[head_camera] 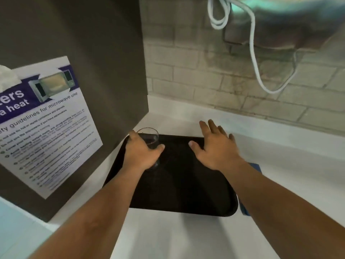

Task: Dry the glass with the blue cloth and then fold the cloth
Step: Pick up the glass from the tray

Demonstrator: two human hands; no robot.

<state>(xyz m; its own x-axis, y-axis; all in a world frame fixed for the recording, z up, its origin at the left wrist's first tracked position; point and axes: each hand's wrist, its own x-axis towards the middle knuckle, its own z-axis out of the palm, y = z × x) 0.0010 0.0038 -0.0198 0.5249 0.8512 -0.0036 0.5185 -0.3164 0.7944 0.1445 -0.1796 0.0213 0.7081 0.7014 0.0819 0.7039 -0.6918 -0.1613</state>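
A clear drinking glass (150, 136) stands upright at the far left corner of a black tray (186, 193) on the white counter. My left hand (143, 154) is wrapped around the glass from the near side, thumb on its right. My right hand (214, 146) hovers flat over the tray's far right part, fingers spread, holding nothing. The blue cloth (254, 166) lies on the counter just right of the tray, mostly hidden under my right forearm; another bit of it shows near the tray's near right corner.
A dark cabinet side (104, 62) with a microwave-guidelines poster (46, 124) rises close to the left of the glass. A tiled wall (224, 86) runs behind the white counter (168, 236). A white cable (255, 62) hangs from above at the upper right.
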